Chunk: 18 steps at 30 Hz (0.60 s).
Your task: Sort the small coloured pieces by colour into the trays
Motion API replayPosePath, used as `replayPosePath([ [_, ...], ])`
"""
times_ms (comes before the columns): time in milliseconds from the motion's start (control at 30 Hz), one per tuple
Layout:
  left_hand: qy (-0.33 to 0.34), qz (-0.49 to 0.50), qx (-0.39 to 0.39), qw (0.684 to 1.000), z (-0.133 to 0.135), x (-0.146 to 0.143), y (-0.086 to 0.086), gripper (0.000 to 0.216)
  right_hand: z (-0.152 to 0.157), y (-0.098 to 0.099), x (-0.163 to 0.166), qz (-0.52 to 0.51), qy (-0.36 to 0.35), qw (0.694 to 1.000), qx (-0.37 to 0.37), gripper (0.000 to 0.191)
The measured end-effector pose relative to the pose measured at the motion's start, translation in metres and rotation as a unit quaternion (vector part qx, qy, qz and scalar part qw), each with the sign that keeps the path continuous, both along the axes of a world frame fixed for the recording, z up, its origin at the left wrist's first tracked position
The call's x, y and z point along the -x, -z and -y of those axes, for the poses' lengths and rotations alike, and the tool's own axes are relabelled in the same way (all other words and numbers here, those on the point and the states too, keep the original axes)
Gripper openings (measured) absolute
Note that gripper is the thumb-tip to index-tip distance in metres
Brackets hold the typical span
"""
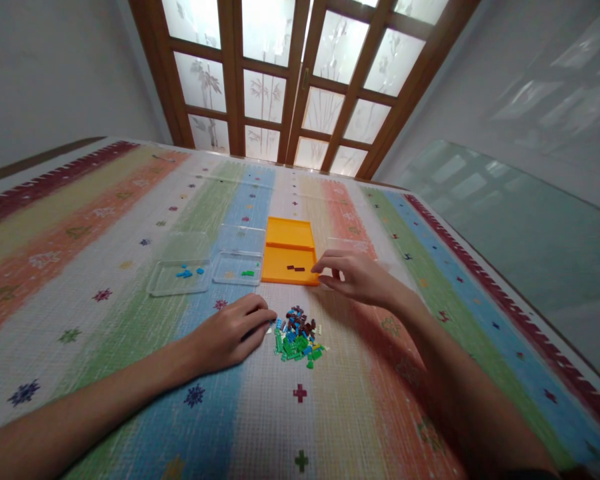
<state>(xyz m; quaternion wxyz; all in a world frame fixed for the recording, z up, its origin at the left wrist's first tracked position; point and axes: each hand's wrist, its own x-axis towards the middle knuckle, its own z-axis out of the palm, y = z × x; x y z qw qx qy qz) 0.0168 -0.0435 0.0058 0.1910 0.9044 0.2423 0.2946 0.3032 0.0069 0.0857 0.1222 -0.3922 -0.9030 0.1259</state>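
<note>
Separating by colour appears partly complete: blue pieces point(184, 274) lie in the left clear box point(177, 290), green pieces point(248, 273) in the middle clear box point(235, 281) and brown pieces point(299, 269) in the open orange case point(290, 232), while the larger share, a mixed pile of bricks point(295, 344) on the worktop point(270, 427) beside my left hand point(243, 328), remains unsorted. My right hand point(347, 273) is at the orange case's right edge, its fingers parted with no piece visible between them; I cannot tell whether my left fingers, curled at the pile's edge, grip one. No brand, label or writing is legible.
</note>
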Motion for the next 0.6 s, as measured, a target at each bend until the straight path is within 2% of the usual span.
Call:
replayPosePath([
  [100, -0.006, -0.016, -0.008, 1.000, 0.000, 0.001, 0.000, 0.023, 0.012, -0.015, -0.001, 0.007, -0.046, 0.995, 0.084, 0.017],
  [233, -0.013, -0.037, -0.038, 0.998, 0.001, 0.001, -0.001, 0.022, 0.018, -0.011, 0.009, 0.048, -0.126, 0.975, 0.175, 0.029],
  [433, -0.013, -0.037, -0.052, 0.998, 0.001, 0.001, -0.002, 0.021, 0.013, 0.009, 0.019, 0.097, -0.128, 0.958, 0.236, 0.024],
  [600, -0.012, -0.033, -0.069, 0.997, 0.001, 0.001, -0.002, 0.022, 0.013, 0.009, 0.021, 0.108, -0.118, 0.958, 0.240, 0.021],
])
